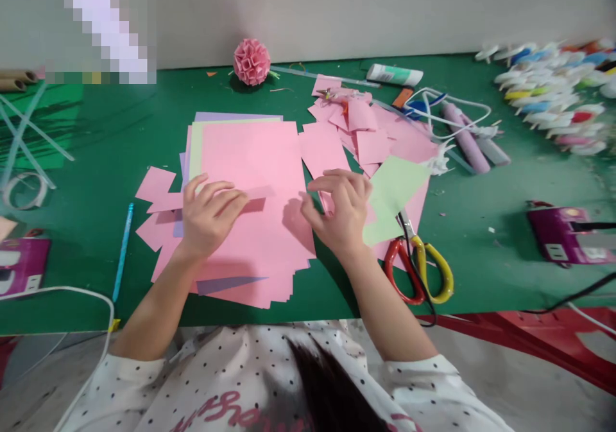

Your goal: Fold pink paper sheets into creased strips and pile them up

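My left hand (212, 210) is pinched on a small pink paper piece (262, 193), raised a little above a stack of coloured paper; its shadow falls on the sheet below. The top pink sheet (250, 149) of that stack lies flat, with green and purple sheets showing at its edges. To the right, my right hand (341, 210) hovers over the stack's edge, thumb and fingers curled but apart, with nothing visible between them. Beside it are a pale green sheet (394, 191) and loose pink paper squares (325, 149). Scissors (418, 268) with red and yellow handles lie nearby.
A pink folded-paper ball (251, 61) stands at the back near a glue stick (394, 74). A lilac glue gun (464, 137) with a white cord lies right. Farther right are many small coloured pieces (553, 92). A blue pencil (124, 249) and tape roll (25, 190) lie left.
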### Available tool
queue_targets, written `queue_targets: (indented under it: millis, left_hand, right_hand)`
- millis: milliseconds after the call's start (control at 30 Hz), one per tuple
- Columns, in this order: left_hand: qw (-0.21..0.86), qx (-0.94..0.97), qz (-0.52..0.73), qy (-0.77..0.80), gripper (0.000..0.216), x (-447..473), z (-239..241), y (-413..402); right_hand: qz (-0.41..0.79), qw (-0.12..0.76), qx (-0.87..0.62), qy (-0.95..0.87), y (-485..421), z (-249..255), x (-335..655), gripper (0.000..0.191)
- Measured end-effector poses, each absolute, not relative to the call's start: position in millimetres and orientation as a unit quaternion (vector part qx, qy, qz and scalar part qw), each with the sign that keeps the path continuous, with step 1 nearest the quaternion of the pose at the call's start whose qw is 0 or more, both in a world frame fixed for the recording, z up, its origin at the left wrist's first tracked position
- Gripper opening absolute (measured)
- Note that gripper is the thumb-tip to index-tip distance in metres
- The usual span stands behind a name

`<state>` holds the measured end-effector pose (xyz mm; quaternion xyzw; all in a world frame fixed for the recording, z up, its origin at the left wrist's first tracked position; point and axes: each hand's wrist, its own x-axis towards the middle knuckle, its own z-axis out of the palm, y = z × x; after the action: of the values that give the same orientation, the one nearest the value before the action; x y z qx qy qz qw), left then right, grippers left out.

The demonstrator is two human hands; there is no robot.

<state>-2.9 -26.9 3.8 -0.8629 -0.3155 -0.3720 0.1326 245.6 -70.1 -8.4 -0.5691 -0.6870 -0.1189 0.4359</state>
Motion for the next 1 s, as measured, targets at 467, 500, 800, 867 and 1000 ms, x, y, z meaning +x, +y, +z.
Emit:
queue_targets:
  millis: [467, 500, 800, 867, 1000]
  left_hand:
    - [0.106, -0.901, -0.342, -0.243, 0.015, 9, 15, -40]
    - [0.108, -0.903, -0.345, -0.235, 0.015, 10, 15, -41]
    - [0.137, -0.878, -0.371, -0.270, 0.016, 3, 12, -36]
    - [0.143, -0.867, -0.384, -0.284, 0.018, -1, 13, -32]
    - [0.172, -0.852, -0.389, -0.305, 0.017, -7, 13, -24]
  right_hand:
    - [-0.029, 0.432, -0.453, -0.779, -81, -4, 214, 0.014]
    - [-0.032, 0.435, -0.448, -0.780, -81, -4, 213, 0.014]
    - [-0.043, 0.436, -0.470, -0.766, -79, -1, 219, 0.017]
    - [-0.045, 0.454, -0.487, -0.745, -77, 0, 226, 0.018]
    - [-0.054, 0.483, -0.511, -0.709, -74, 1, 241, 0.021]
